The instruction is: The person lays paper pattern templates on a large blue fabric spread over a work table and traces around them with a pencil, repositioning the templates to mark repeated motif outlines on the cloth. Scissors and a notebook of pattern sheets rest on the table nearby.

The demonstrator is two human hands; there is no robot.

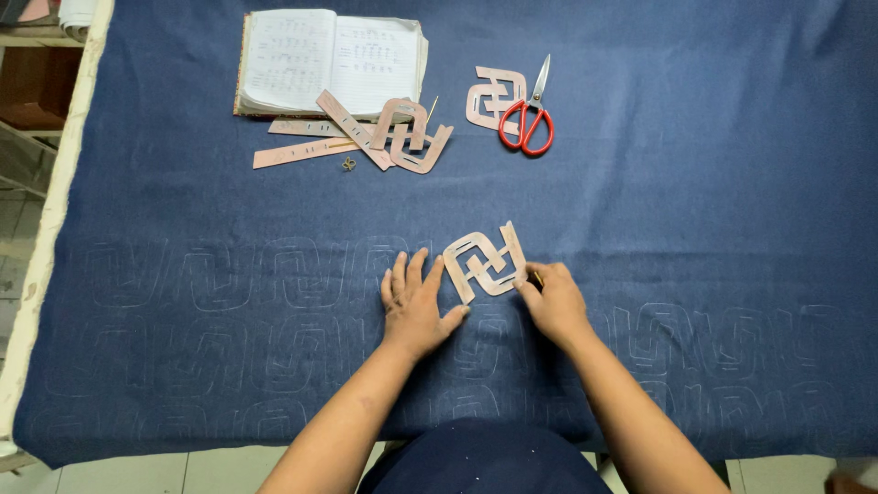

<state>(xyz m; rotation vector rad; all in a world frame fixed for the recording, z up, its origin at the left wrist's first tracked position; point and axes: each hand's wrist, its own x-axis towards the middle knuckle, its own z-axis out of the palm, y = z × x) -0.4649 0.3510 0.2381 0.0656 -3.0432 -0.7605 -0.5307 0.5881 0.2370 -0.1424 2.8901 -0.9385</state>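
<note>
Near edge: I see the left hand (pixel 414 300) lying flat on the blue cloth (pixel 686 183), fingers spread, fingertips at the stencil's (pixel 486 262) left edge. The right hand (pixel 551 297) is curled, its fingers pressed together at the stencil's lower right corner, pinching a small dark object; what it is, I cannot tell. Beyond: red scissors (pixel 528 116) on a second stencil (pixel 491 96); loose strips (pixel 366 137); an open white notebook (pixel 334 62).

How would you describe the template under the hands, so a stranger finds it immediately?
On the dark blue cloth, look near the front edge, between the left hand and right hand. The pinkish interlocking-loop template lies there alone; the similar templates lie far off, beside the open notebook and red scissors.
</note>
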